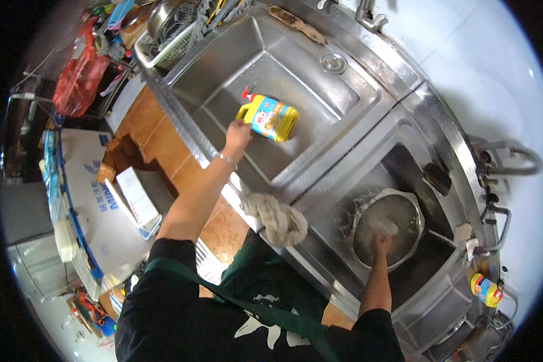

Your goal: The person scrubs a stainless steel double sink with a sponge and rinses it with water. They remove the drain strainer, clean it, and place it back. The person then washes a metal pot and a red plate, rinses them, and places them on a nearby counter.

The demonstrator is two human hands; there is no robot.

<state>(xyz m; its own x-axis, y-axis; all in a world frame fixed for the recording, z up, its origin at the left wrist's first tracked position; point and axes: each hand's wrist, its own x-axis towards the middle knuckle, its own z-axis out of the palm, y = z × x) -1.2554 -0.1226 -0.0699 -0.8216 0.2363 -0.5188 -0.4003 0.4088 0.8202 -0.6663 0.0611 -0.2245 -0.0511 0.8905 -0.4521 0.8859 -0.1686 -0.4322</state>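
My left hand (pixel 238 135) is closed at the handle side of a yellow plastic jug of dish detergent (pixel 273 118). The jug has a red pump top and a printed label, and lies tilted within the outline of the left stainless steel sink (pixel 294 95). My right hand (pixel 383 242) reaches into a round metal basin (pixel 420 215) of cloudy water in the right sink (pixel 344 199). Something pale and blurred shows at its fingers; the water hides what it is. A twisted, off-white cloth (pixel 278 220) hangs over the front rim between my arms.
A wooden-handled wire brush (pixel 297 25) lies on the back ledge. Taps (pixel 516 160) project from the right wall, near a second yellow detergent bottle (pixel 486 289). To the left stand a white basket (pixel 169 47), a red plastic bag (pixel 83 72) and a large white box (pixel 83 181).
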